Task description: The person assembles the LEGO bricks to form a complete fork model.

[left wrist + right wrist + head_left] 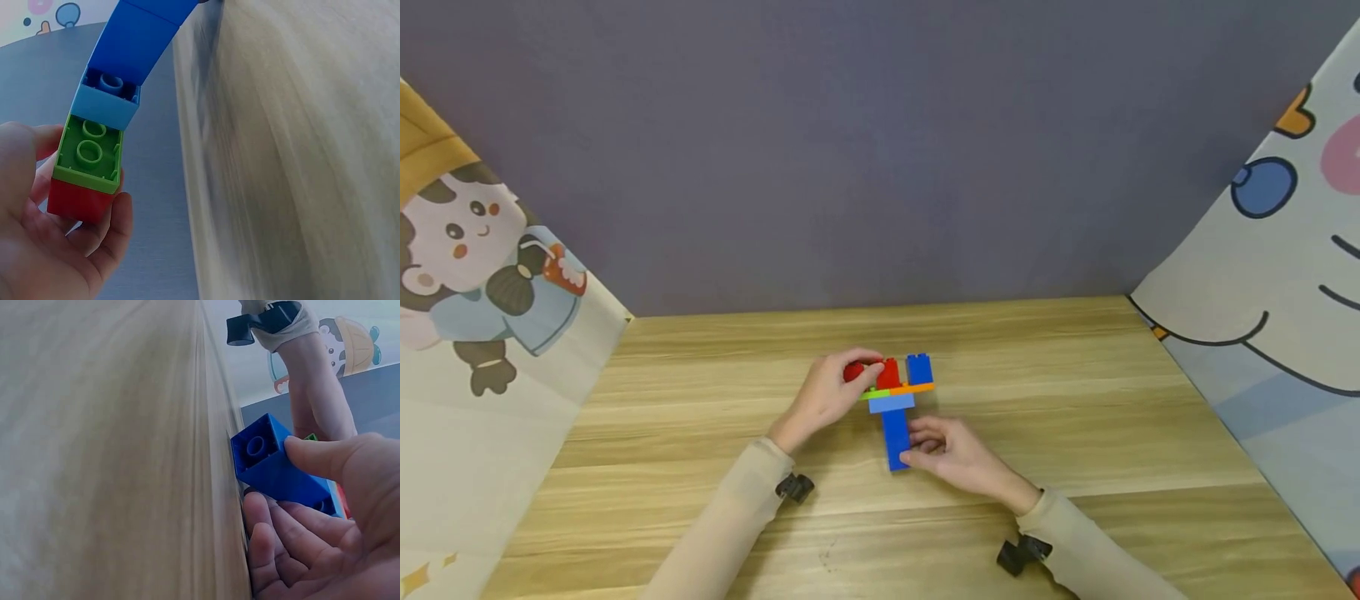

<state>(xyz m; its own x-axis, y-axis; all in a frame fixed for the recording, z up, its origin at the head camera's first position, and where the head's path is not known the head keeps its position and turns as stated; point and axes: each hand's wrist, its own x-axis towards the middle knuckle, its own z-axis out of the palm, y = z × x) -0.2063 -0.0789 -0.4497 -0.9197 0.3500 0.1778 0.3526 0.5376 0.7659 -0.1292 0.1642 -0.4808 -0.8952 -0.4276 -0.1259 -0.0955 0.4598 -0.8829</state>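
Note:
A toy brick build fills the space between both hands. Its stem is a stack of dark blue bricks [896, 439], topped by a light blue brick [891, 403]. Across that run a green plate [90, 153] and an orange plate [917, 388]. Standing on the plates are a red brick [887, 373], a second red brick [80, 201] at the left end, and a blue brick [919, 368] at the right end. My left hand [829, 386] grips the left red brick. Low on the stem, my right hand [955, 456] holds the blue bricks between thumb and fingers.
The build and both hands are over a wood-grain table [700, 492]. A grey panel [880, 167] rises behind it, with cartoon-printed panels [497, 275] at the sides. A black camera [795, 487] sits at the left wrist, another [1024, 553] at the right.

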